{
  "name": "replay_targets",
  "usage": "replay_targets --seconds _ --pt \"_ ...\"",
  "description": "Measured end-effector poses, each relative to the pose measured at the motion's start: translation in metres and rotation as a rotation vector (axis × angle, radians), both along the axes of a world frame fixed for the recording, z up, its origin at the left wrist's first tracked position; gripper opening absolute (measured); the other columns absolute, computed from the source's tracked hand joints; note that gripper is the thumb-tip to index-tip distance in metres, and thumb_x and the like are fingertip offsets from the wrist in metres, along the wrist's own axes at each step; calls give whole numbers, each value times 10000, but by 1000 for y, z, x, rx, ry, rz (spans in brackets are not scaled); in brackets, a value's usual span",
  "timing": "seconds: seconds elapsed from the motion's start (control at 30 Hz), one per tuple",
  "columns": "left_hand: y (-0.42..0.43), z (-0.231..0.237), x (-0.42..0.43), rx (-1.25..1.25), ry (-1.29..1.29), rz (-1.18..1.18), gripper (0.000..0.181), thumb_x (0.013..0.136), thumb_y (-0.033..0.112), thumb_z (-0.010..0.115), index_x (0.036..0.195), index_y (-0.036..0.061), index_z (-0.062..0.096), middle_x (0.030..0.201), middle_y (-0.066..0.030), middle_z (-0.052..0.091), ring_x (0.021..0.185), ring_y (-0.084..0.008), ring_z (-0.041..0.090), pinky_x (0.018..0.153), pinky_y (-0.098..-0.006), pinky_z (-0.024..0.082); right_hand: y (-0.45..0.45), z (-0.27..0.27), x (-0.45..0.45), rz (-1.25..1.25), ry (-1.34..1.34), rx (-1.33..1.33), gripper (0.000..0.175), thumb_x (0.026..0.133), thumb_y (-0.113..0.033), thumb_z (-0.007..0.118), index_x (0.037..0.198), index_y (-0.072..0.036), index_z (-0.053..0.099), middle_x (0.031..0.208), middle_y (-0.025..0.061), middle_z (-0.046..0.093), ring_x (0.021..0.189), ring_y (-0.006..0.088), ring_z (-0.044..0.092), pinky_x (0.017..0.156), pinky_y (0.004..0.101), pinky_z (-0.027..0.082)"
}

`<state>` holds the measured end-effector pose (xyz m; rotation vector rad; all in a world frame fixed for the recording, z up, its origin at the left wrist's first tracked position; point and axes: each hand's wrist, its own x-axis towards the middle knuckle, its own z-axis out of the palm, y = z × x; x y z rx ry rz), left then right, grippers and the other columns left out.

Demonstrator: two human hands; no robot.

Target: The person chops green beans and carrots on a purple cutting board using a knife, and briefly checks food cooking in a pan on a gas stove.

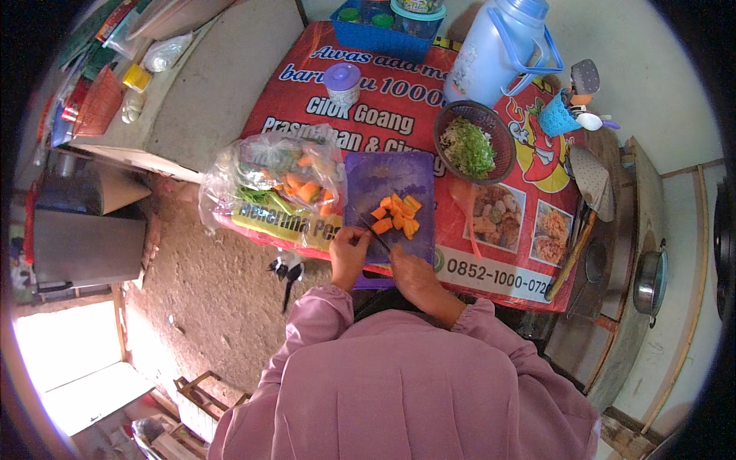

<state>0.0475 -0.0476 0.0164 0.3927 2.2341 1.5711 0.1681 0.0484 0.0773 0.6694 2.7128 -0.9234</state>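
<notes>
My right hand [415,277] grips a knife, its handle hidden in the fist. The dark knife blade [376,234] slants up and left across a purple plastic cutting board [391,169]. At the board's left edge, my left hand [349,250] has its fingertips pinched close to the blade's tip; whether something is between them is hidden. Cut carrot chunks [395,214] lie in a loose heap on the board, just beyond the knife. Left of the board rests a clear plastic bag [270,172] with carrot pieces [302,187] and green stalks [267,198] showing.
A brown plastic basket [443,135] of shredded greens stands beyond the board, near an orange spoon [468,213]. Behind are a lidded jar [342,83], a blue flask [497,52] and a utensil holder [559,115]. A black-and-white cat [287,269] is on the floor.
</notes>
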Motion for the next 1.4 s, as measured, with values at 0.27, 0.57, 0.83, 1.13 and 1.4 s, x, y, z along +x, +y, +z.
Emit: replay_targets --seconds 0.27,0.57,0.83,1.13,1.4 --pt "0 5 2 -11 44 4 121 707 98 664 732 -12 619 739 -110 596 675 -195 582 626 -292 452 -7 -18 -8 -20 69 64 171 808 -103 440 929 19 433 698 227 591 663 395 596 557 494 464" --pt "15 33 1 -127 332 -90 180 746 183 631 817 18 633 765 -141 601 716 -280 590 660 -353 460 26 -4 -3 -172 203 -55 181 858 -178 428 902 -3 439 655 243 560 650 428 560 571 522 420" --pt "45 32 -34 -366 333 -304 249 728 216 605 902 39 621 783 -118 589 726 -304 578 688 -389 462 34 16 14 -237 197 -125 219 880 -208 393 894 4 444 710 274 542 681 446 536 601 516 401" --pt "15 45 -35 -7 515 -51 208 702 82 648 902 38 610 763 -91 588 681 -205 572 631 -313 456 20 -12 24 20 16 -94 240 876 -230 389 891 -3 466 721 247 569 693 430 559 627 526 424" --pt "11 39 0 -121 370 -250 165 743 88 620 901 42 609 805 -102 599 680 -212 587 639 -316 468 41 -7 16 -88 33 -66 258 880 -248 393 866 -3 472 735 248 570 721 423 559 629 508 427"
